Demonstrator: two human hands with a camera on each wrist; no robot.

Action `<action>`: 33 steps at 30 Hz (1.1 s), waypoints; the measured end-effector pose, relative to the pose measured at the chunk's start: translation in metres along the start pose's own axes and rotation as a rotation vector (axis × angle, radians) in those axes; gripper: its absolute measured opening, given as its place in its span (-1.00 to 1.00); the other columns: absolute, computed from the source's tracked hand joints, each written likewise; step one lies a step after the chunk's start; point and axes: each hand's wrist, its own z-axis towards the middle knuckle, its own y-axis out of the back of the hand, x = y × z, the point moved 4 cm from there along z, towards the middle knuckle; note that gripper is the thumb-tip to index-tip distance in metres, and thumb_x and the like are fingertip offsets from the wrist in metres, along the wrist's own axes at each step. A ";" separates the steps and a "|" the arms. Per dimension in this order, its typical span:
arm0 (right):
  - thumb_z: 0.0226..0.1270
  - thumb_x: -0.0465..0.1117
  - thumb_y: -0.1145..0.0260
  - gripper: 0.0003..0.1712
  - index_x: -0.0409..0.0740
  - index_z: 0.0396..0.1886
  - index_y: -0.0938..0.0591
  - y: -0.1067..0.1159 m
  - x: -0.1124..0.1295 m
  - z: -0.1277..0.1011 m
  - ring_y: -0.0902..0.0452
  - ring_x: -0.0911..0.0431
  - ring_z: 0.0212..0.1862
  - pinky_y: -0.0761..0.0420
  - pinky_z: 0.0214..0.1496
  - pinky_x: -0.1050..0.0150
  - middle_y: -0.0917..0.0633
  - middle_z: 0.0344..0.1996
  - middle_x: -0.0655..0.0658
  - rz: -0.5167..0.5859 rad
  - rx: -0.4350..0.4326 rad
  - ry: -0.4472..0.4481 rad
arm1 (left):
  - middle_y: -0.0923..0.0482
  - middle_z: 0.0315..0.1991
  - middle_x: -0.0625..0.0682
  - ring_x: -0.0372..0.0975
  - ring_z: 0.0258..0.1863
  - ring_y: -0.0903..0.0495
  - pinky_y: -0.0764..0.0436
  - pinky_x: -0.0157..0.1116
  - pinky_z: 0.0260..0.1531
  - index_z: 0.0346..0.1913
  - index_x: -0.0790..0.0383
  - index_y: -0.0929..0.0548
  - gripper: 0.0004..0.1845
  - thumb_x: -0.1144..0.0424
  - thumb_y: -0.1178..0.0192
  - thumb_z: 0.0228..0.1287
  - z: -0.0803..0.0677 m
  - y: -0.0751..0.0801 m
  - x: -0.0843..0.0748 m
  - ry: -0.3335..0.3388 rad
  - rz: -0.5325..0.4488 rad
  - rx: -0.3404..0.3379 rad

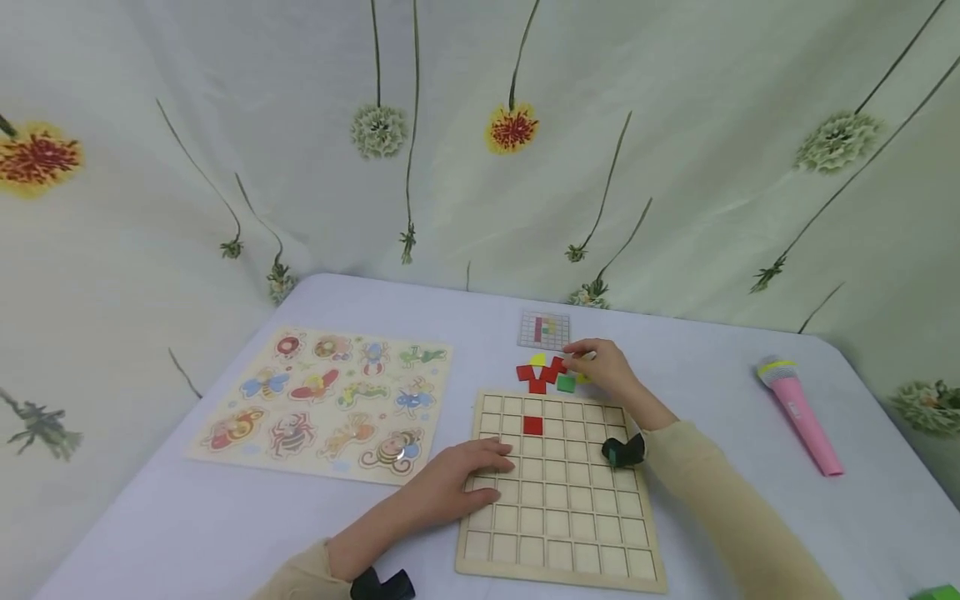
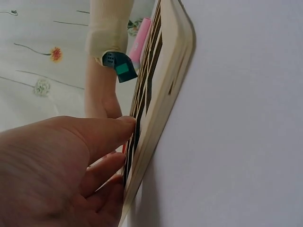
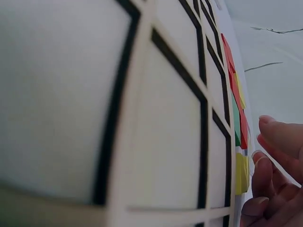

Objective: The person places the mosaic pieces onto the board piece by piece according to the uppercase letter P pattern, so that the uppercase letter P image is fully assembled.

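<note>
The left hand [image 1: 453, 483] lies relaxed, fingers parted, over the left edge of a pale wooden grid board [image 1: 555, 500] on the white worktop [image 1: 712, 400]. The right hand [image 1: 606, 367] reaches past its far edge — fingers loosely bent, nothing visibly pinched — beside small red, yellow and green tiles [image 1: 537, 386]. One red square tile [image 1: 533, 426] sits in a board cell. A flower-printed pale cloth [image 1: 675, 83] hangs behind; a pink microphone [image 1: 806, 425] lies rightward.
</note>
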 end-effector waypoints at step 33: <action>0.23 -0.41 -0.29 -0.84 -0.33 -0.19 -0.58 0.001 0.034 -0.063 -0.63 -0.03 -0.39 -0.66 -0.34 0.19 -0.60 -0.41 -0.14 0.143 -0.014 0.212 | -0.33 0.29 -0.06 -0.16 0.32 -0.19 -0.21 -0.12 0.26 0.20 0.23 -0.50 -0.56 0.24 -0.22 0.26 0.003 -0.003 -0.001 -0.016 0.055 0.029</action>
